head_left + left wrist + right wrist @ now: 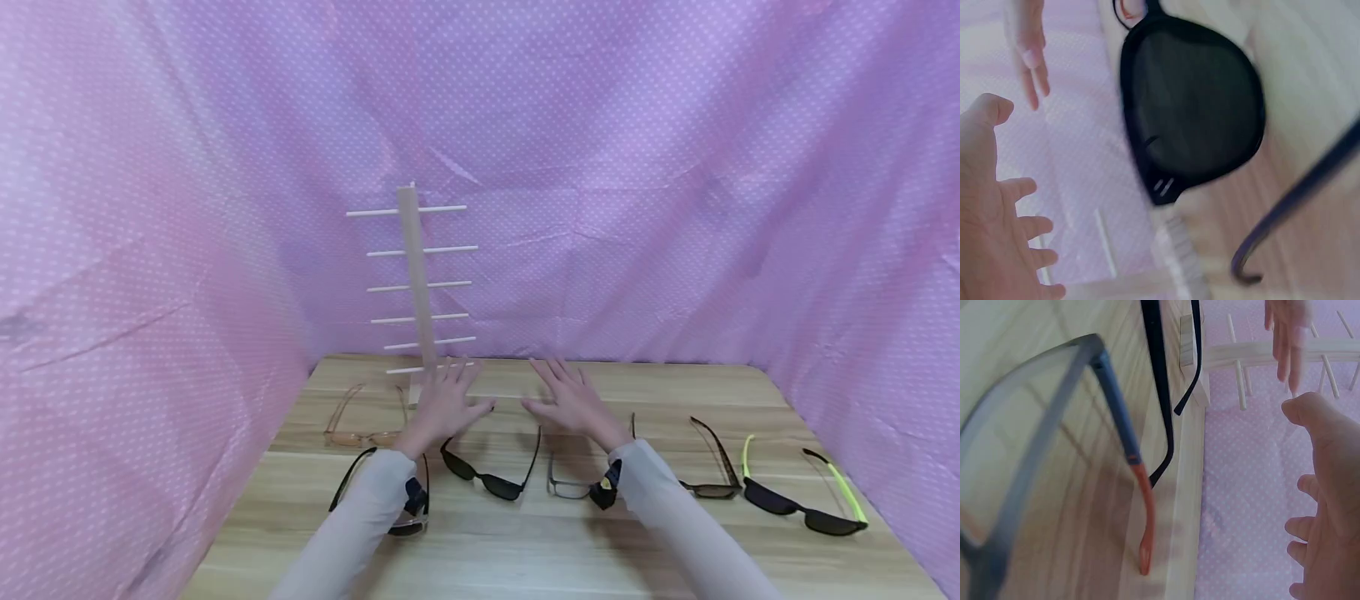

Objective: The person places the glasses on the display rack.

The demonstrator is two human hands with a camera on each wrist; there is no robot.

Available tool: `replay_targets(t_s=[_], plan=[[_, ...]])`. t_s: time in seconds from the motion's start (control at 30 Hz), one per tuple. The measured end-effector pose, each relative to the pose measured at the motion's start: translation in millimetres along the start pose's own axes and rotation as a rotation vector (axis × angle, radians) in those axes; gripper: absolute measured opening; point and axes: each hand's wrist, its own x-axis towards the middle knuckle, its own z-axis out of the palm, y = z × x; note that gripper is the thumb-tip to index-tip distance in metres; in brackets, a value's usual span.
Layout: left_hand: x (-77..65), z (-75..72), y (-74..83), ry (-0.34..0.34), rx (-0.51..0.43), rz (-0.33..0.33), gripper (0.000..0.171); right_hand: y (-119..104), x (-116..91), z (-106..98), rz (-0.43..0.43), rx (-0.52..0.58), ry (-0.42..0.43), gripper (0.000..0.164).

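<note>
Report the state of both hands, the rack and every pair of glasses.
Left hand, open, holding nothing
Right hand, open, holding nothing
Rack, upright
Peach glasses, arms unfolded
Leftmost sunglasses, arms unfolded, partly hidden
Centre sunglasses, arms unfolded
Grey-framed glasses, visible arm unfolded
Brown sunglasses, visible arm unfolded, partly hidden
Yellow-green sunglasses, arms unfolded

Booth (150,208), one, small, makeshift, studio-like; what building it stands in, I cannot tell from here. Cloth (600,167), pink-lilac, white-dotted, creased, hung behind and at both sides. Table (525,550), one, wood-grained, set within. Rack (417,267), one, pale, pegged, on the table. Glasses (772,500), several pairs, loosely rowed.
</note>
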Motion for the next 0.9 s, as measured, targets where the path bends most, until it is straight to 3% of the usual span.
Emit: replay_targets(t_s=[0.3,0.57,0.9], plan=[[-14.9,-29.7,-32.5,0.016,-0.054,-0.028,0.075,-18.2,23.7,1.2,-0.056,0.054,-0.042,0.082],[-27.0,-36.9,-63.7,-0.088,-0.065,-0.09,0.076,-38.6,48.0,10.4,-0.114,0.138,-0.152,0.078],[-26.9,-31.1,-84.8,-0.203,-0.01,-0.106,0.073,-62.4,69.3,31.1,-0.177,0.085,-0.211,0.072]])
